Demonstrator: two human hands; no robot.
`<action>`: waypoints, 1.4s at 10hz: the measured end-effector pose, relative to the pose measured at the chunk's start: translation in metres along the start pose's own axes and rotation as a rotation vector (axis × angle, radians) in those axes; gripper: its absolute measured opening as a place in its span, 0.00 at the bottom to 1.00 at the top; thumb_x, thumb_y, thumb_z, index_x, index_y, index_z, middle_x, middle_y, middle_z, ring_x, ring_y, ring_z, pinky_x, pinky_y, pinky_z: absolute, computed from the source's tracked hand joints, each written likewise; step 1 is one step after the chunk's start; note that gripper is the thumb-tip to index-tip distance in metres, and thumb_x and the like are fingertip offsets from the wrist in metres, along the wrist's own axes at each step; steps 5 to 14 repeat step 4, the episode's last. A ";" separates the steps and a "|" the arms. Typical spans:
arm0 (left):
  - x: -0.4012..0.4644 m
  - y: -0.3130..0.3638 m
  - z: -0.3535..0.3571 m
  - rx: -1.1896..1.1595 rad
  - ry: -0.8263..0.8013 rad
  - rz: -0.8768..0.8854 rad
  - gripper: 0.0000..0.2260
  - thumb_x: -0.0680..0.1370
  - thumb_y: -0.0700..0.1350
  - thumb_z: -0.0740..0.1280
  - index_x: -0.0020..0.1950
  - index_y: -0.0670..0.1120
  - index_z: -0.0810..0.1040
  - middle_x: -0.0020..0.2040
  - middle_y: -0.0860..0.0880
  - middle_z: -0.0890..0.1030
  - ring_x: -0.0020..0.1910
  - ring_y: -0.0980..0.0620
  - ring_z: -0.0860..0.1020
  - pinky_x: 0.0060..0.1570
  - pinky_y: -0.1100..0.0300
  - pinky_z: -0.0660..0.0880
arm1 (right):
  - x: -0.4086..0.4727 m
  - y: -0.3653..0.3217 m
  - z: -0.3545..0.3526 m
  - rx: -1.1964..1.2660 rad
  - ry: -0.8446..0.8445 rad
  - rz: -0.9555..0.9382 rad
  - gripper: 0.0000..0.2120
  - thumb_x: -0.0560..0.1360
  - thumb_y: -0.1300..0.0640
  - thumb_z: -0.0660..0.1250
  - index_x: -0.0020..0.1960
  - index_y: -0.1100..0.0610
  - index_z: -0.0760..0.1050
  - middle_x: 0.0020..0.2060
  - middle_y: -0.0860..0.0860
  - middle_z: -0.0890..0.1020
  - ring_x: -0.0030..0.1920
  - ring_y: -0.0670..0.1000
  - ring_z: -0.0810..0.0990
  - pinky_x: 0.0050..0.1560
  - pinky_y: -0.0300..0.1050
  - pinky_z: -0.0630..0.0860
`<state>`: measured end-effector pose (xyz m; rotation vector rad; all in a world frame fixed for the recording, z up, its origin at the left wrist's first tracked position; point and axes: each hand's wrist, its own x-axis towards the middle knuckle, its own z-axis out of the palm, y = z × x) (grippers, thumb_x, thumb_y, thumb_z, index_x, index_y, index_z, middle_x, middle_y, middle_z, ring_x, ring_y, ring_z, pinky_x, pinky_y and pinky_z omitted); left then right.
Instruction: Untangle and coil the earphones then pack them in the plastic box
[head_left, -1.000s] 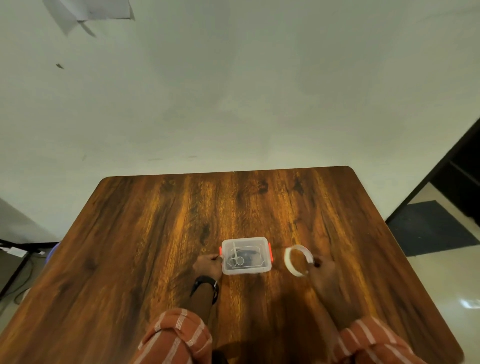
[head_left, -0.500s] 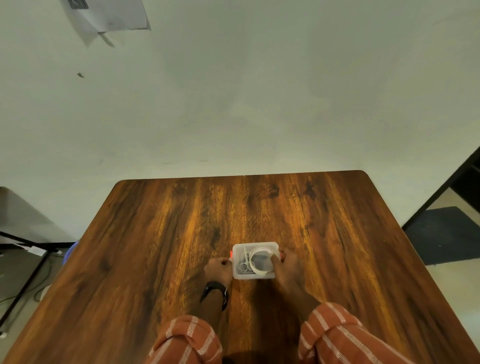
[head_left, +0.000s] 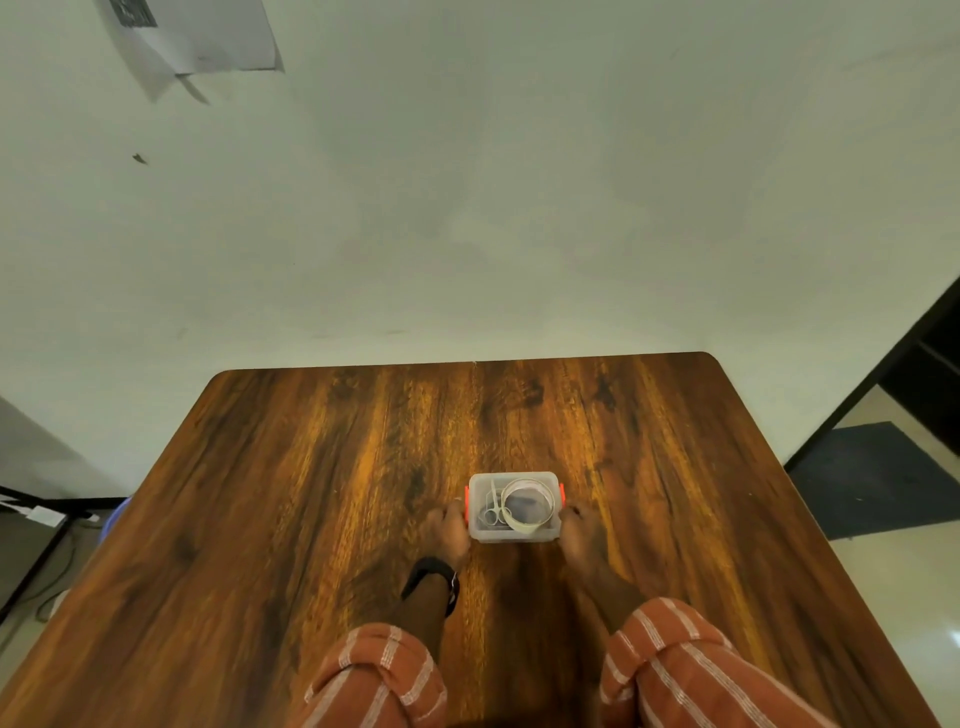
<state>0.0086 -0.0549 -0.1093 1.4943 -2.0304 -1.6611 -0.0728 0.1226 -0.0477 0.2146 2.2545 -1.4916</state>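
Observation:
A small clear plastic box (head_left: 514, 535) with orange side clips sits on the wooden table (head_left: 322, 467), near its front middle. Inside it a white tape roll (head_left: 540, 519) leans over something dark, and small scissors (head_left: 492, 512) lie at the left. I cannot make out any earphones. My left hand (head_left: 449, 530) presses against the box's left side by the clip. My right hand (head_left: 579, 535) holds the right side. A dark watch band sits on my left wrist.
The table ends at a pale wall behind. A sheet of paper (head_left: 208, 41) hangs on the wall at upper left. Cables and a dark stand (head_left: 36, 514) are on the floor at left, and a dark mat (head_left: 872, 478) lies at right.
My right hand carried the white tape roll from the table right of the box into the box, let it go and settled on the box's right side. My left hand stayed at the box.

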 end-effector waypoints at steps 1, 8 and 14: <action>0.016 -0.008 0.010 0.064 -0.032 0.027 0.23 0.74 0.62 0.54 0.50 0.47 0.79 0.51 0.42 0.83 0.47 0.41 0.81 0.55 0.42 0.78 | 0.010 0.005 -0.004 -0.056 -0.029 -0.010 0.12 0.77 0.61 0.61 0.55 0.59 0.82 0.51 0.57 0.85 0.50 0.57 0.83 0.54 0.58 0.81; -0.049 0.079 -0.024 0.286 -0.018 0.165 0.20 0.79 0.56 0.57 0.34 0.46 0.75 0.34 0.47 0.77 0.32 0.48 0.73 0.38 0.54 0.71 | -0.043 -0.075 -0.052 -0.315 -0.117 -0.134 0.11 0.83 0.60 0.57 0.57 0.65 0.76 0.52 0.52 0.77 0.53 0.54 0.76 0.44 0.23 0.73; -0.049 0.079 -0.024 0.286 -0.018 0.165 0.20 0.79 0.56 0.57 0.34 0.46 0.75 0.34 0.47 0.77 0.32 0.48 0.73 0.38 0.54 0.71 | -0.043 -0.075 -0.052 -0.315 -0.117 -0.134 0.11 0.83 0.60 0.57 0.57 0.65 0.76 0.52 0.52 0.77 0.53 0.54 0.76 0.44 0.23 0.73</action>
